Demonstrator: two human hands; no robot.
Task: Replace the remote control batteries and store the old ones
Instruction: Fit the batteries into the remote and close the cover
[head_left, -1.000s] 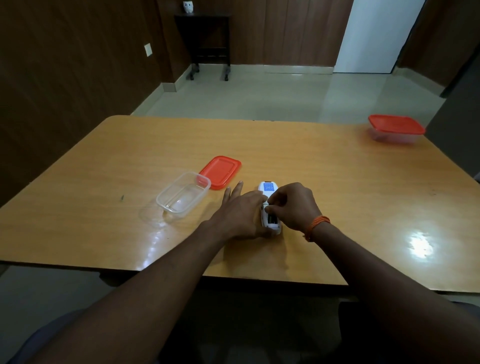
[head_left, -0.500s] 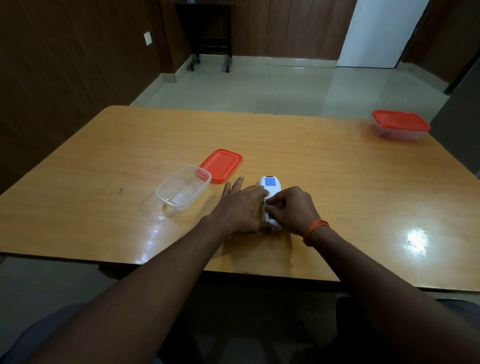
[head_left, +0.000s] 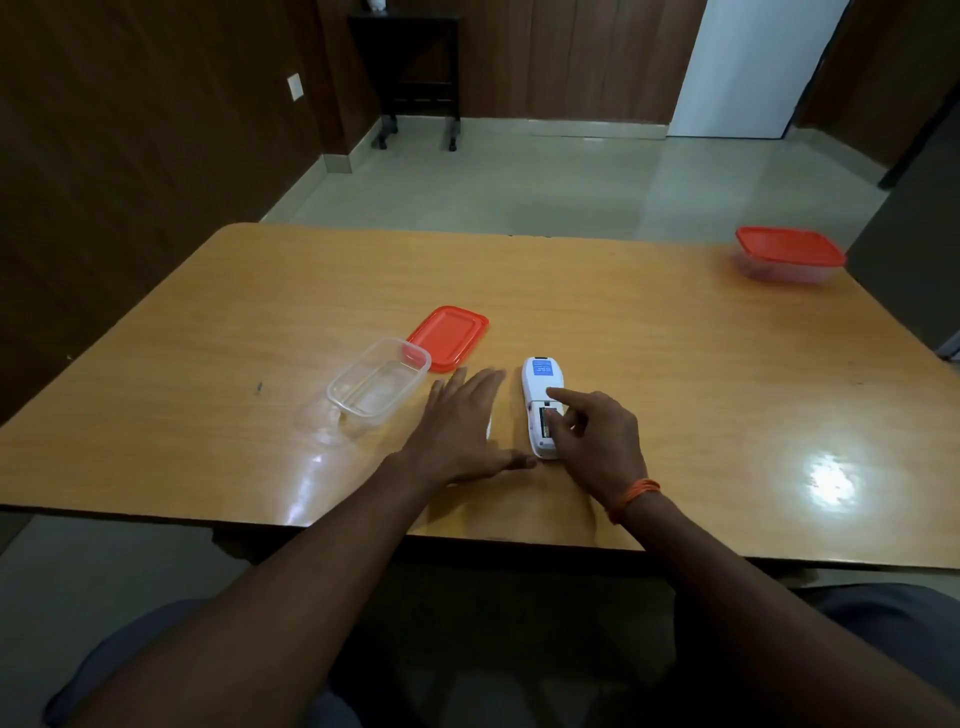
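Note:
A white remote (head_left: 537, 382) lies face down on the wooden table (head_left: 675, 364), its battery compartment (head_left: 544, 422) uncovered. My right hand (head_left: 595, 439) rests over the remote's near end, with the index finger stretched along its back and the thumb at the compartment. I see nothing gripped in it. My left hand (head_left: 460, 423) lies flat on the table just left of the remote, fingers spread. A sliver of a white part (head_left: 489, 429) peeks from under its edge. A clear open container (head_left: 363, 410) stands left of that hand, its red lid (head_left: 449, 338) lying behind it.
A second clear container closed with a red lid (head_left: 789, 252) stands at the table's far right corner. The table's near edge runs just under my forearms. A dark stand (head_left: 415, 78) is against the far wall across the floor.
My left hand has come off the remote and moved left to lie flat on the table. My right hand has opened out over the uncovered compartment. The remote stays in place.

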